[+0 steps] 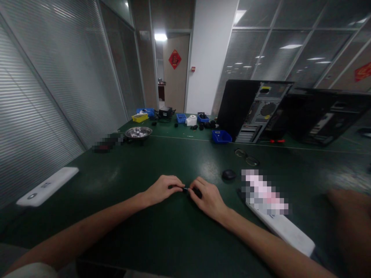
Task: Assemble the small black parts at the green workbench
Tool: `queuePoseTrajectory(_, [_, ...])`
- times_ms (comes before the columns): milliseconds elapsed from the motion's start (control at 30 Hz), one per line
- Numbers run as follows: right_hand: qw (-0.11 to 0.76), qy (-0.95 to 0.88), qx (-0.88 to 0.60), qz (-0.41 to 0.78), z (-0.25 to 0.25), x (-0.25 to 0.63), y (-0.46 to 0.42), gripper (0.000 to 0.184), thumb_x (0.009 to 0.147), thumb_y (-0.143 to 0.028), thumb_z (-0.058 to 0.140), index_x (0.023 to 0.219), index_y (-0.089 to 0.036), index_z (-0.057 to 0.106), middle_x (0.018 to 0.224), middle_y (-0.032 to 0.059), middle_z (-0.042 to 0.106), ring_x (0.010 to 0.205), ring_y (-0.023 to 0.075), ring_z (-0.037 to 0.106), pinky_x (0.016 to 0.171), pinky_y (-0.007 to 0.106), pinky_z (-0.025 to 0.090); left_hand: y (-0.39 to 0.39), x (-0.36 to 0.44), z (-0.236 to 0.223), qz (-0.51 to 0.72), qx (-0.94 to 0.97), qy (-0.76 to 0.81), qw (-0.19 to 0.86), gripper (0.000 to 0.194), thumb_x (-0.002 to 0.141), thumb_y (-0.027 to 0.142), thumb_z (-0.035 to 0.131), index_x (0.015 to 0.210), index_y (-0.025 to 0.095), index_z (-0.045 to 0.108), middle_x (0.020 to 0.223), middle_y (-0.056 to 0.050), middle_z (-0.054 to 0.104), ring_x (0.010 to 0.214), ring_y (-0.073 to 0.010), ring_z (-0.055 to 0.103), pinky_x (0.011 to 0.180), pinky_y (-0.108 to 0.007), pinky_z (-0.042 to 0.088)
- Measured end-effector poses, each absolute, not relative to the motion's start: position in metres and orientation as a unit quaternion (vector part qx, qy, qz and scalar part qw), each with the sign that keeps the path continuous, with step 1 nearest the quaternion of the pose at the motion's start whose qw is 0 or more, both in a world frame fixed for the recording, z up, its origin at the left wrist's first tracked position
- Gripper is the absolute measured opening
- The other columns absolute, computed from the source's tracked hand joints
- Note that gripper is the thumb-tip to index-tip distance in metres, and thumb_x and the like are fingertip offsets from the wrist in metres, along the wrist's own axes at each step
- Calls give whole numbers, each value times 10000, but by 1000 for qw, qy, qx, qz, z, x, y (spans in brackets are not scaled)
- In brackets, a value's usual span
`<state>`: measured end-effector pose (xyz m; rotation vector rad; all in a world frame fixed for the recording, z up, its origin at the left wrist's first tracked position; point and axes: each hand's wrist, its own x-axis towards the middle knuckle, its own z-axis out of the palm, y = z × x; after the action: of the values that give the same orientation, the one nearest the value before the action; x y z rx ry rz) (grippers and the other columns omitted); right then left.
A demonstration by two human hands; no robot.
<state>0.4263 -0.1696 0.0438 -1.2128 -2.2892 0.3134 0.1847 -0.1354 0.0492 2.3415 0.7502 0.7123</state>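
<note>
Between my two hands, just above the green tabletop (pixel 162 227), is a small dark piece (pixel 185 189), too small to name. My left hand (pixel 164 188) pinches its left end between thumb and fingertips. From the other side, my right hand (pixel 206 194) closes thumb and fingers at its right end, where a light bit shows. The fingers cover much of the piece. A black computer mouse (pixel 228 175) lies to the right of my right hand.
Eyeglasses (pixel 247 157) and a long white device (pixel 290 227) lie to the right, near another person's blurred arm (pixel 352 216). Another white device (pixel 48 186) is at left. Farther back stand a metal bowl (pixel 138 133), a blue bin (pixel 222 136) and a computer tower (pixel 252 112).
</note>
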Motion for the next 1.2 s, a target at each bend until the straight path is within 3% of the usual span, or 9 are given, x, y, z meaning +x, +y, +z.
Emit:
queuePoseTrajectory(300, [250, -853, -446, 101, 46, 425, -172, 156, 1007, -309, 490, 986, -231, 623, 981, 23, 631, 793, 142, 598, 690, 259, 425, -137, 187, 46, 259, 890, 271, 258, 273, 996, 302, 559, 1221, 246, 704, 1129, -63, 688, 1059, -186, 620, 950, -344, 500])
queuePoseTrajectory(633, [235, -826, -509, 64, 43, 425, -167, 166, 1007, -333, 500, 985, -235, 632, 984, 13, 635, 796, 141, 610, 654, 263, 394, -141, 192, 53, 205, 907, 296, 219, 408, 1013, 280, 495, 1417, 287, 551, 1164, -80, 606, 1074, -209, 554, 936, -346, 466])
queuePoseTrajectory(833, [196, -828, -525, 28, 42, 425, -168, 124, 983, -293, 525, 962, -236, 634, 997, 16, 624, 778, 134, 601, 624, 259, 358, -138, 190, 52, 198, 907, 298, 222, 376, 1028, 276, 458, 1389, 262, 562, 1153, -82, 606, 1072, -209, 550, 945, -352, 461])
queuePoseTrajectory(1000, [194, -819, -540, 17, 43, 426, -171, 111, 978, -285, 524, 957, -235, 621, 1015, 25, 623, 779, 136, 602, 601, 261, 340, -131, 183, 51, 222, 900, 299, 226, 266, 1020, 270, 480, 1217, 248, 658, 1147, -73, 635, 1093, -209, 562, 979, -367, 454])
queuePoseTrajectory(1200, [197, -823, -532, 19, 45, 425, -171, 106, 981, -266, 507, 960, -236, 607, 1007, 24, 620, 782, 137, 603, 605, 258, 348, -127, 191, 56, 213, 911, 259, 239, 289, 1023, 247, 471, 1255, 263, 642, 1259, -65, 641, 1218, -218, 537, 1063, -410, 413])
